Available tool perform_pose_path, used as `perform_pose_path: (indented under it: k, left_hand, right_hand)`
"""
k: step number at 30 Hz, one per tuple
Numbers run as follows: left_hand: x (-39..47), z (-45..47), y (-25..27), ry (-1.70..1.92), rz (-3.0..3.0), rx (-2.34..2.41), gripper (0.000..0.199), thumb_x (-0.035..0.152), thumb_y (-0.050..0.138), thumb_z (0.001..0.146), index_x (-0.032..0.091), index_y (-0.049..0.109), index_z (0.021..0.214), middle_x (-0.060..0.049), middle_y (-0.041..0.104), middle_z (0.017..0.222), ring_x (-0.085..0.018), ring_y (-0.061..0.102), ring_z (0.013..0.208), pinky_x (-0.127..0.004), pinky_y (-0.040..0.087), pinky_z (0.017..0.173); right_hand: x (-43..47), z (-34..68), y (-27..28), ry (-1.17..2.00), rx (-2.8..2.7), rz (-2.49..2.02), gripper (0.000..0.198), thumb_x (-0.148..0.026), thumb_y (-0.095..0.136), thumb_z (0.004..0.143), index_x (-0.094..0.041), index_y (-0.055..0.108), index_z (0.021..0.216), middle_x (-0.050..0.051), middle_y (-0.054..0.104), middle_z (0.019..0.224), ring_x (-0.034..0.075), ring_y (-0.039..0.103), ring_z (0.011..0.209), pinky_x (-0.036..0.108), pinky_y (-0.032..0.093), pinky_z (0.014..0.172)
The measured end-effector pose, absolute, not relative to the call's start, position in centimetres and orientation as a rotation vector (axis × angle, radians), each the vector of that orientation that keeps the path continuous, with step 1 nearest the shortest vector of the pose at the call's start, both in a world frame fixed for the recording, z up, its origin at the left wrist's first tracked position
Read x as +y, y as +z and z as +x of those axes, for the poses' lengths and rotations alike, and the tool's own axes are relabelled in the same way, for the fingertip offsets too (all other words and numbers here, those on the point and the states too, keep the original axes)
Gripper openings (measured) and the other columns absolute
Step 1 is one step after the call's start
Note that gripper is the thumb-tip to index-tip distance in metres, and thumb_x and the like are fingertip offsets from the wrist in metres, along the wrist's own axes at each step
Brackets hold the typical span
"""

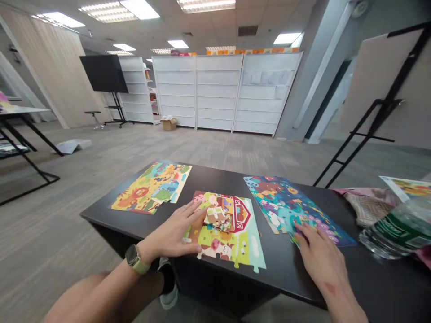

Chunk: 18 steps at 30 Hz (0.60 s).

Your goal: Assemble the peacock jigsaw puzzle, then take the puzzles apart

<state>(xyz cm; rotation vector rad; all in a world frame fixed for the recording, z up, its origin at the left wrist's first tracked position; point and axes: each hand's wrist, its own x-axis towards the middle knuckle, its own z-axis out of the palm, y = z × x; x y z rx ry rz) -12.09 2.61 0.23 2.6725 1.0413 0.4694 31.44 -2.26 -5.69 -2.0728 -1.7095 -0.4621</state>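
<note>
The farm jigsaw puzzle (247, 244), with a red barn and a cow, lies in front of me. My left hand (177, 229) rests flat over its left side, fingers stretched out. A small pile of loose puzzle pieces (218, 217) sits on top of it. To the right is the blue night-scene puzzle (283, 197) with rabbits; its near edge is uneven. My right hand (318, 251) is bent over that edge, fingertips and thumb on a teal puzzle piece (293, 240), partly hidden. A yellow animal puzzle (158, 184) with a lion lies at the left, gapped along its near edge.
The puzzles lie on a black table (215, 175). A plastic water bottle (397, 231) and a patterned cloth bag (367, 206) are at its right end. Beyond stand an easel board (380, 85), white shelves (218, 92), a screen on a stand (104, 74) and a cardboard box (169, 123).
</note>
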Motion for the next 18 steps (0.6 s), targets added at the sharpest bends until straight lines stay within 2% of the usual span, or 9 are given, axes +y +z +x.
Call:
perform_pose_path:
  k: [4, 8, 11, 13, 16, 18]
  left_hand:
    - [2.5, -10.2, 0.2, 0.405, 2.681, 0.990, 0.100, 0.073, 0.065, 0.079, 0.033, 0.020, 0.159, -0.011, 0.024, 0.164, -0.042, 0.024, 0.148, -0.062, 0.020, 0.120]
    - [4.0, -10.0, 0.2, 0.408, 2.685, 0.900, 0.101, 0.074, 0.067, 0.076, 0.031, 0.026, 0.158, -0.013, 0.027, 0.163, -0.042, 0.026, 0.148, -0.061, 0.020, 0.120]
    - [6.0, -11.4, 0.5, 0.387, 2.661, 0.903, 0.094, 0.069, 0.069, 0.077, 0.031, 0.033, 0.155, -0.014, 0.030, 0.161, -0.043, 0.026, 0.148, -0.064, 0.020, 0.119]
    - [6.7, -12.4, 0.9, 0.400, 2.638, 0.969, 0.084, 0.061, 0.068, 0.083, 0.030, 0.036, 0.154, -0.013, 0.030, 0.161, -0.042, 0.026, 0.148, -0.063, 0.023, 0.118]
    - [5.6, -12.5, 1.6, 0.505, 2.623, 1.040, 0.071, 0.049, 0.061, 0.091, 0.030, 0.035, 0.154, -0.010, 0.030, 0.162, -0.037, 0.026, 0.149, -0.056, 0.026, 0.119]
    - [3.5, -11.5, 1.9, 0.554, 2.643, 1.011, 0.069, 0.052, 0.060, 0.091, 0.032, 0.035, 0.153, -0.008, 0.030, 0.162, -0.035, 0.025, 0.149, -0.055, 0.025, 0.121]
  right_hand:
    - [-2.4, 30.6, -4.0, -0.468, -1.694, -1.898, 0.048, -0.040, 0.034, 0.095, -0.016, 0.072, 0.112, 0.016, 0.070, 0.122, 0.036, 0.060, 0.120, 0.059, 0.047, 0.102]
    - [-4.2, 26.2, -1.6, 0.011, -2.059, -1.689, 0.044, -0.051, 0.050, 0.093, -0.025, 0.069, 0.123, 0.010, 0.060, 0.141, 0.031, 0.054, 0.131, 0.050, 0.046, 0.108]
    - [-6.1, 22.2, -1.1, 0.221, -2.356, -1.613, 0.065, -0.054, 0.067, 0.083, -0.031, 0.054, 0.142, 0.009, 0.045, 0.154, 0.037, 0.042, 0.142, 0.058, 0.043, 0.109]
    - [-7.0, 20.0, -1.6, 0.189, -2.409, -1.588, 0.077, -0.046, 0.075, 0.077, -0.031, 0.048, 0.147, 0.011, 0.044, 0.155, 0.041, 0.039, 0.142, 0.063, 0.042, 0.107]
    - [-7.6, 17.2, -2.6, 0.070, -2.340, -1.539, 0.056, -0.024, 0.070, 0.082, -0.030, 0.059, 0.137, 0.012, 0.057, 0.144, 0.038, 0.052, 0.131, 0.059, 0.048, 0.100]
    - [-7.8, 15.7, -2.7, 0.039, -2.287, -1.471, 0.044, -0.016, 0.063, 0.085, -0.029, 0.065, 0.127, 0.011, 0.065, 0.130, 0.034, 0.060, 0.119, 0.055, 0.052, 0.095]
